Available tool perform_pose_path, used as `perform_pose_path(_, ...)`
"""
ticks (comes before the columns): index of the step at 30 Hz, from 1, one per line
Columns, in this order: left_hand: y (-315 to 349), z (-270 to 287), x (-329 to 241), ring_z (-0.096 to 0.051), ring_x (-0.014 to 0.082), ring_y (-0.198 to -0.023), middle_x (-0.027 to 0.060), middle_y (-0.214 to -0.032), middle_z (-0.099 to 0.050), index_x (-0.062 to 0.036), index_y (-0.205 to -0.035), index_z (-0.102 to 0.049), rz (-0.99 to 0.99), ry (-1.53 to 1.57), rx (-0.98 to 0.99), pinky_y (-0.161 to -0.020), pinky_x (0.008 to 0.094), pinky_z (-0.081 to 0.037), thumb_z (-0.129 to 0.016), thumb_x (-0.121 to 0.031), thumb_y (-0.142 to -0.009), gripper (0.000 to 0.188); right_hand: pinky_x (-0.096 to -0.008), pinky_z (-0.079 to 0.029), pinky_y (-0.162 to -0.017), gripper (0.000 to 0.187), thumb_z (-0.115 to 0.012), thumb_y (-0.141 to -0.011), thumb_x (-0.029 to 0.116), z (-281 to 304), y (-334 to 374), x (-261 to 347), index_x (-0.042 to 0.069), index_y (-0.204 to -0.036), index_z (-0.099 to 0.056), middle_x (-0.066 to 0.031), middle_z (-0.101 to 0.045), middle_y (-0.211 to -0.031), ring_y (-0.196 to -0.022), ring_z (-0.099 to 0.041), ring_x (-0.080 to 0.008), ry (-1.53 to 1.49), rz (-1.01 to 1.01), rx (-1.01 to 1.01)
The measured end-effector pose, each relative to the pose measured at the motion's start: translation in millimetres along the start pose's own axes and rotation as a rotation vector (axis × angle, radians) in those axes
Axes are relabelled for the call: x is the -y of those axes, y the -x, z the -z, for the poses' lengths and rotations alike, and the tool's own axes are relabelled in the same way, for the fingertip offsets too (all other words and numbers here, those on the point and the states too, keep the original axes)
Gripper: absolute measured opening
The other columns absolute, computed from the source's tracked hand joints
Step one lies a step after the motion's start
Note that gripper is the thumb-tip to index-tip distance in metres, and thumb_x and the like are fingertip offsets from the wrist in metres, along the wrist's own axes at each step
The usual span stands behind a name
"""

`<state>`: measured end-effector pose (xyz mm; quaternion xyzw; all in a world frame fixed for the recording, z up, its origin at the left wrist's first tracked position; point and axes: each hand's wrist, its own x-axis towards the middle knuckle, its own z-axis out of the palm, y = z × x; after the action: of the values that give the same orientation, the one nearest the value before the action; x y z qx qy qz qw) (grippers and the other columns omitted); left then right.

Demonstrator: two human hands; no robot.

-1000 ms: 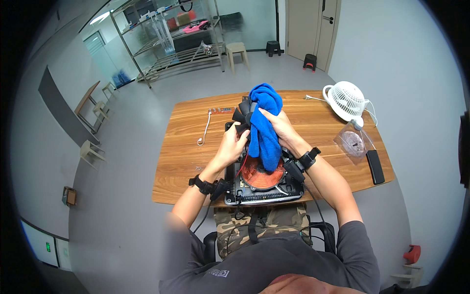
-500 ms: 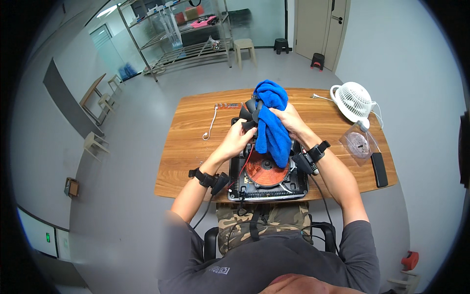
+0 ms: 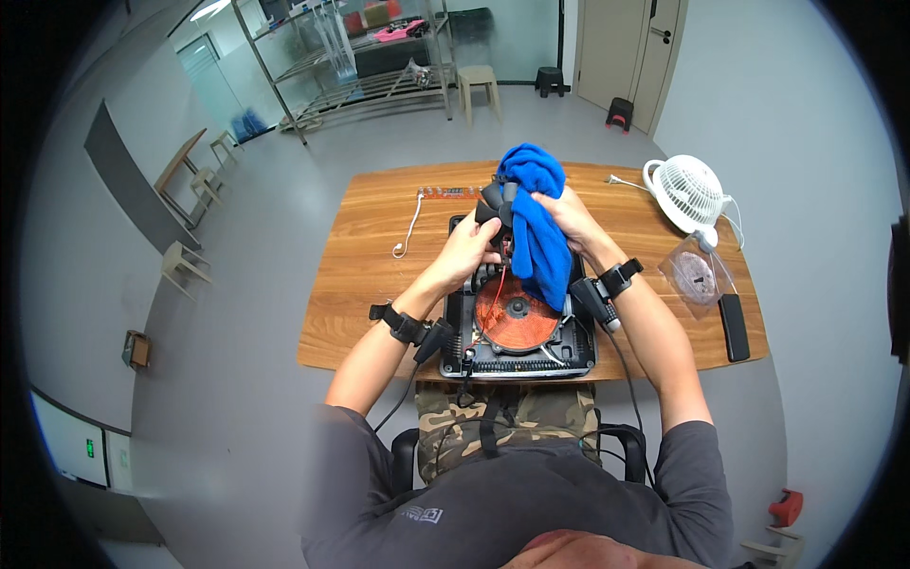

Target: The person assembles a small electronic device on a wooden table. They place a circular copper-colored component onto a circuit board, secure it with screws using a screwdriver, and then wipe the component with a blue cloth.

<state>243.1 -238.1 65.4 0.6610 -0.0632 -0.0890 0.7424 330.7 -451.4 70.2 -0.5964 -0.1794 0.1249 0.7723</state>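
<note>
A small black fan (image 3: 499, 206) with broad blades is pinched in my left hand (image 3: 463, 252), thumb on the blade side. My right hand (image 3: 571, 224) is closed around a blue cloth (image 3: 538, 248), pressing it against the fan's right side. Part of the cloth hangs down over the opened induction cooker base (image 3: 527, 368) below. Inside that base lies a round copper-coloured coil (image 3: 502, 324). A red wire (image 3: 500, 283) runs from near the fan down across the coil. The fingertips of my right hand are partly hidden by the cloth.
A narrow reddish circuit board (image 3: 449, 192) with a white lead lies at the table's far side. To the right are a white fan-like appliance (image 3: 690, 194), a clear plastic bag (image 3: 696, 275) and a black oblong case (image 3: 733, 327). Cables hang from both wrist straps.
The black fan is tilted and turned differently in my left hand. Both hands, with the fan and cloth, sit slightly higher and farther right, uncovering more of the coil.
</note>
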Motion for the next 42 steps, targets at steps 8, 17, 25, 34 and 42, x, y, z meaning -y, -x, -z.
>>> perform_pose_path(8, -7.4, 9.4, -7.1, -0.069, 0.0105, -0.091, 0.0032, -0.112, -0.067, -0.0097, -0.137, -0.051, -0.121, 0.045, -0.124, -0.073, 0.0273, -0.061, -0.061, -0.022, -0.106, 0.035, -0.0385, -0.059, -0.094, 0.045, -0.066, -0.103, 0.028, -11.9, 13.9, 15.7, 0.001, -0.137, -0.054, -0.0124, -0.068, -0.123, -0.109, -0.068, -0.0216, -0.158, -0.085, -0.041)
perform_pose_path(17, -2.5, -2.4, -2.8, -0.069, 0.0077, -0.090, 0.0041, -0.109, -0.070, -0.0068, -0.132, -0.055, -0.128, -0.063, -0.079, -0.067, 0.0230, -0.057, -0.068, -0.015, -0.101, 0.035, -0.0351, -0.060, -0.085, 0.040, -0.074, -0.092, 0.015, -29.7, 14.2, 11.1, -0.003, -0.126, -0.063, -0.0124, -0.071, -0.115, -0.098, -0.071, -0.0205, -0.148, -0.200, -0.059)
perform_pose_path(25, -3.8, 2.6, 8.5, -0.060, 0.0033, -0.069, -0.0007, -0.092, -0.069, -0.0032, -0.129, -0.057, -0.085, -0.044, -0.064, -0.057, 0.0195, -0.047, -0.069, -0.020, -0.102, 0.034, -0.0296, -0.057, -0.067, 0.017, -0.067, -0.091, 0.013, -41.3, 4.0, -6.0, -0.002, -0.097, -0.072, -0.0067, -0.073, -0.087, -0.075, -0.070, -0.0145, -0.034, -0.074, -0.295)
perform_pose_path(34, -5.2, -7.2, -1.0, -0.066, 0.0099, -0.094, 0.0076, -0.115, -0.069, -0.0043, -0.140, -0.052, -0.242, -0.082, -0.180, -0.077, 0.0260, -0.056, -0.065, -0.003, -0.099, 0.044, -0.0350, -0.059, -0.083, 0.035, -0.067, -0.100, 0.025, -34.9, 0.3, 2.9, -0.001, -0.122, -0.064, -0.0093, -0.071, -0.107, -0.094, -0.070, -0.0178, -0.215, -0.156, -0.248)
perform_pose_path(42, -3.2, -11.7, -4.1, -0.069, 0.0115, -0.094, 0.0089, -0.116, -0.070, -0.0047, -0.136, -0.050, -0.211, 0.112, -0.158, -0.078, 0.0271, -0.059, -0.065, -0.006, -0.101, 0.039, -0.0373, -0.056, -0.098, 0.049, -0.072, -0.097, 0.017, -47.2, 19.6, 1.3, -0.001, -0.139, -0.052, -0.0127, -0.065, -0.128, -0.115, -0.065, -0.0217, -0.079, 0.029, -0.045)
